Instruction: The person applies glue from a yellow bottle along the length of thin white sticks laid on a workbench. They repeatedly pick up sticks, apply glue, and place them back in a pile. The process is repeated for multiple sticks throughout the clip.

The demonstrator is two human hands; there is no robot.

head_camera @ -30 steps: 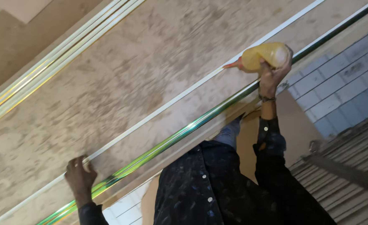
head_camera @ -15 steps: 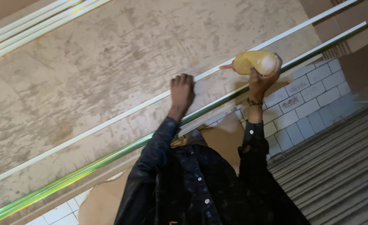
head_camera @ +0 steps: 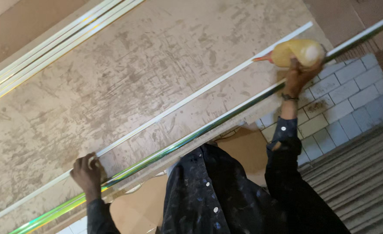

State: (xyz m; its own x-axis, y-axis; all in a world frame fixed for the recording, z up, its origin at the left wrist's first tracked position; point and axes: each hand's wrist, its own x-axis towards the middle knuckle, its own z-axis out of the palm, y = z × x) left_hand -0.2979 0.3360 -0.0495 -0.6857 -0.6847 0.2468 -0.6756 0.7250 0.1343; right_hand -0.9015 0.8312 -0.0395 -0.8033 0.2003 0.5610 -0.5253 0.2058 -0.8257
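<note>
My right hand [head_camera: 297,77] grips a yellow squeeze bottle [head_camera: 300,51] whose orange nozzle points at the far end of a long thin white strip [head_camera: 191,97]. The strip lies diagonally across a scuffed brown board [head_camera: 135,65]. My left hand [head_camera: 87,173] is curled on the strip's near part and presses it onto the board. A shiny, mirror-like strip [head_camera: 209,129] runs parallel along the board's edge, just below both hands. My dark speckled shirt fills the bottom of the view.
A bundle of pale and shiny strips [head_camera: 48,47] lies along the board's far edge at upper left. White floor tiles [head_camera: 343,95], brown cardboard [head_camera: 243,149] and a grey ribbed surface [head_camera: 365,182] sit to the right, beside the board.
My left hand slid up the white strip to beside the bottle half a second ago and is now back at the strip's near part. The right hand has kept hold of the bottle.
</note>
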